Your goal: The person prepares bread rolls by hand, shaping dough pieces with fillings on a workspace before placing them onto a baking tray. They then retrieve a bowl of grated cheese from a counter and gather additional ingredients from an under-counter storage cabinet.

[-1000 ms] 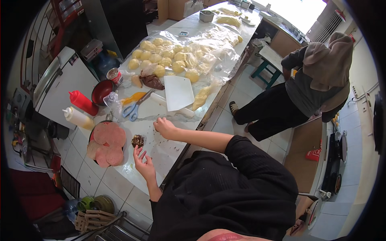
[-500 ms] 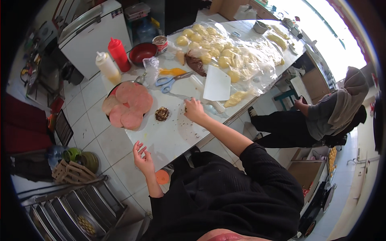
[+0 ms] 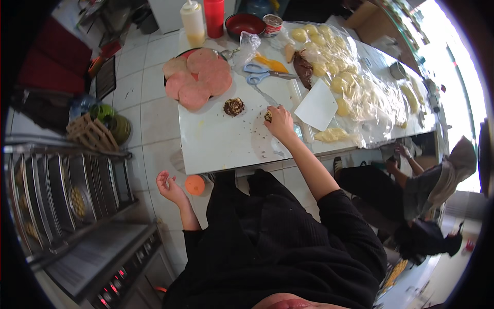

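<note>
My right hand (image 3: 281, 122) is over the white table (image 3: 216, 144), its fingertips closed around a small dark clump of chopped nuts (image 3: 268, 116). To its left lies a larger mound of brown filling with chopped nuts (image 3: 233, 106), apart from the hand. Scattered crumbs dot the tabletop around my fingers. Flat pink dough rounds (image 3: 194, 96) overlap on a dark plate at the table's left side. My left hand (image 3: 171, 189) hangs in the air off the table's near left corner, with its fingers loosely bent and apart and nothing in them.
Blue-handled scissors (image 3: 257, 78), a white scraper board (image 3: 317, 105) and a brown-filled piping bag (image 3: 302, 70) lie beyond my right hand. Dough balls (image 3: 343, 82) rest under clear plastic. Squeeze bottles (image 3: 193, 23) stand at the far left. A tray rack (image 3: 62, 185) is left; another person (image 3: 437, 175) is right.
My view has swung so that the table sits higher and further right. My left hand has dropped away from the table edge. My right hand stays by the crumbs, pinching the small clump.
</note>
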The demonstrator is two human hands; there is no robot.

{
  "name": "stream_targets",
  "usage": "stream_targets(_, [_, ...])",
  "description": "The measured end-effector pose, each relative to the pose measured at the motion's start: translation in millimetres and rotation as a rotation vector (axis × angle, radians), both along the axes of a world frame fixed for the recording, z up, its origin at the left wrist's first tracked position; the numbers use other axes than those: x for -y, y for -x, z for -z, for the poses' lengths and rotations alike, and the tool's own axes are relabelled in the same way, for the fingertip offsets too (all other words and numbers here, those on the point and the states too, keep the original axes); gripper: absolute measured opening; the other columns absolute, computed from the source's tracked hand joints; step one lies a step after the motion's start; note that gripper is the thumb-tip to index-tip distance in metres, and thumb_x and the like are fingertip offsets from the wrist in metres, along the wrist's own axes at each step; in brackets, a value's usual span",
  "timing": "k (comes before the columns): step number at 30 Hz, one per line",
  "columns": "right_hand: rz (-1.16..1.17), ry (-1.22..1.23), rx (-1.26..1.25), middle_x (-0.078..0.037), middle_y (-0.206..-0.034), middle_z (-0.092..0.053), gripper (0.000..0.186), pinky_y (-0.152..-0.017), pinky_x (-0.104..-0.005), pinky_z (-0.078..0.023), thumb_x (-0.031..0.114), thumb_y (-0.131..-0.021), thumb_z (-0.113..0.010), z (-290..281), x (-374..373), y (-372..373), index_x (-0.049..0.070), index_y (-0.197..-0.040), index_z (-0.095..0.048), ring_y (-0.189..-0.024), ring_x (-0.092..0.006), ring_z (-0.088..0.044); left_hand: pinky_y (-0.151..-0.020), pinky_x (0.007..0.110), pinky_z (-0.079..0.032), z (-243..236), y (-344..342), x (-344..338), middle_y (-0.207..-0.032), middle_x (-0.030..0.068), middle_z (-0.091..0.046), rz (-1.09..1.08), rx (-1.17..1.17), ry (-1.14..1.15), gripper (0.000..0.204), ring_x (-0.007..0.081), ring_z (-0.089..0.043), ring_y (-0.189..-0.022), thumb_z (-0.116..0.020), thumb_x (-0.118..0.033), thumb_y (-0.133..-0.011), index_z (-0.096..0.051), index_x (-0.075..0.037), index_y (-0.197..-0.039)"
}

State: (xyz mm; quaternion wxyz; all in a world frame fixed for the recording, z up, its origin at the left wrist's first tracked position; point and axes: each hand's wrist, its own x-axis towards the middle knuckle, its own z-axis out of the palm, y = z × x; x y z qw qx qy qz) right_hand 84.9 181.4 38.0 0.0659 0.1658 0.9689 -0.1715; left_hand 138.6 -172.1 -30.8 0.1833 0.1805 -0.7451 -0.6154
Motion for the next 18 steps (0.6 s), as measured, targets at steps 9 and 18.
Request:
stream_targets(9, [-0.280,0.061,-0.075,-0.019,-0.108,-0.045,0.053,-0.075,-0.0418,-0.046,0.014,-0.066,-0.067,-6.2,2.4,-8.3,0.012,-0.115,-0.046,-0.093,-0.0379,-0.050,-0.061,0.033,-0.041,257.9,-183.8,-41.9,-0.093,0.0047,-0.049,-0.584,0.696,-0.842,0.016,0.0169,-0.046,-0.079,-0.043,-0.015,-0.081,-0.053,-0.013,-0.092])
stream_targets(18, [-0.413,0.022,-0.194,-0.018,-0.088,-0.058,0.032,-0.074,-0.0394,-0.047,0.012,-0.063,-0.063,2.9,-27.1,6.5,0.008,-0.095,-0.060,-0.081,-0.0335,-0.057,-0.076,0.035,-0.040,202.1,-96.4,-265.0,-0.121,-0.0025,-0.041,-0.278,0.356,-1.117,0.049,0.0177,-0.041,-0.108,-0.055,-0.033,-0.082,-0.032,-0.020,-0.123])
